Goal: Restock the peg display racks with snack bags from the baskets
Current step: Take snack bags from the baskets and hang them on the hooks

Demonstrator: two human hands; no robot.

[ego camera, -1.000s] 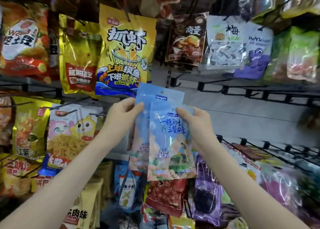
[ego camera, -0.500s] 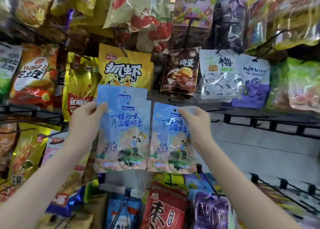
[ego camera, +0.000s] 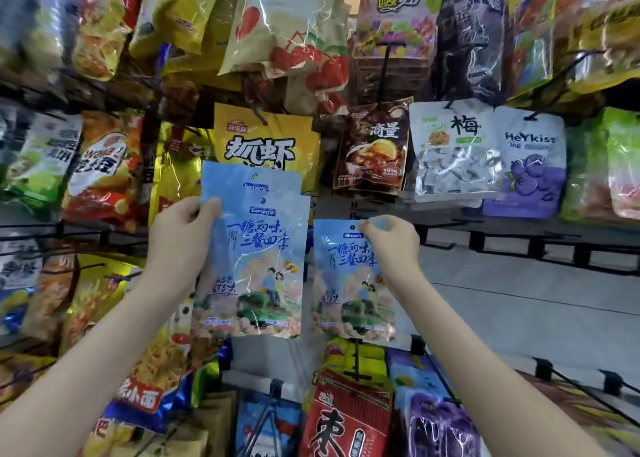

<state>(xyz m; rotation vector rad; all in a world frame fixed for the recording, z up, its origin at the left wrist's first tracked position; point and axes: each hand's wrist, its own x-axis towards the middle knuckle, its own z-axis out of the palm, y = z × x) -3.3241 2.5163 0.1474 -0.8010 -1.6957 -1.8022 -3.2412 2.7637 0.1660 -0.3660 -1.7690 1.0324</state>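
The left hand [ego camera: 180, 238] is closed on the left edge of two overlapping blue bags, thumb in front and fingers behind. The front bag [ego camera: 256, 276] is held upright and a little lower; the rear bag [ego camera: 242, 176] shows only as a strip above it. The right hand [ego camera: 393, 245] is curled, and the top right corner of a third bag [ego camera: 346, 290] is pinched between its fingertips. This bag is held upright just right of the other two, and apart from them. Whether it is on a peg cannot be told.

All three bags are alike: pale blue and glossy, with a round hang hole at the top, dark blue script, two small figures on a green vehicle, and pale round sweets pictured along the bottom.

Behind the rear bag a yellow bag [ego camera: 266, 138] is partly covered. To its right a brown bag [ego camera: 372, 148], a white bag [ego camera: 453, 152] and a purple bag [ego camera: 530, 166] are hung in a row. Just below the third bag a black peg [ego camera: 356, 359] is seen, with a red bag [ego camera: 346, 418] hung beneath it. Further black pegs [ego camera: 519, 245] are fixed to the pale panel at right.
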